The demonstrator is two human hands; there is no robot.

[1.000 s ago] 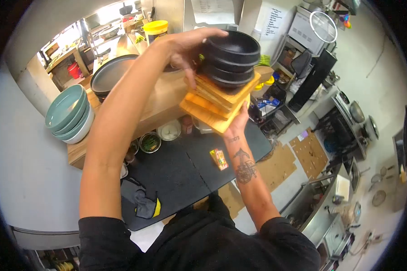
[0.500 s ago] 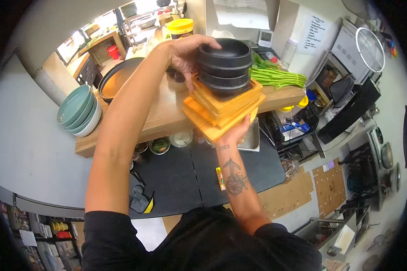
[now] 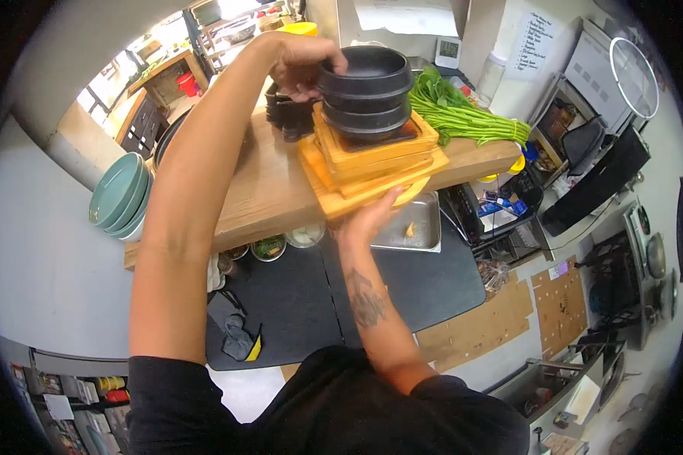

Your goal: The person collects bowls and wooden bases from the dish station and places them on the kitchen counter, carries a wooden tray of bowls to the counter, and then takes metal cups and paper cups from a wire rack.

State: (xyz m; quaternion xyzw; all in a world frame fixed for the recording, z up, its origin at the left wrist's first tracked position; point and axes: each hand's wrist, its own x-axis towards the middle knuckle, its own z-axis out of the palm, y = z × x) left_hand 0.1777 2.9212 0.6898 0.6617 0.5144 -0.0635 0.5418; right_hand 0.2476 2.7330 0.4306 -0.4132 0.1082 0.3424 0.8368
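Two stacked black stone-look bowls [image 3: 366, 95] sit on a stack of several light wooden trays [image 3: 376, 155] at the raised wooden counter [image 3: 273, 182]. My left hand [image 3: 307, 70] grips the upper bowl's left rim, fingers curled at its edge. Below, my right hand [image 3: 370, 220] holds the front edge of the bottom wooden tray, with its thumb showing and its other fingers hidden underneath. Bundled green leafy stalks [image 3: 470, 114] lie just right of the bowls. Behind my left hand, some dark objects [image 3: 287, 117] stand on the counter, partly hidden.
Green and white bowls [image 3: 118, 197] are stacked at the counter's left end. Under the counter, a metal pan [image 3: 413, 227] and containers of food [image 3: 269, 247] stand on the black table [image 3: 296, 303]. A grey cloth [image 3: 237, 340] lies near its front edge.
Both hands have moved slightly left with the wooden trays and bowls, and the stack looks more level. More of the metal pan and of the dark objects behind my left hand now shows.
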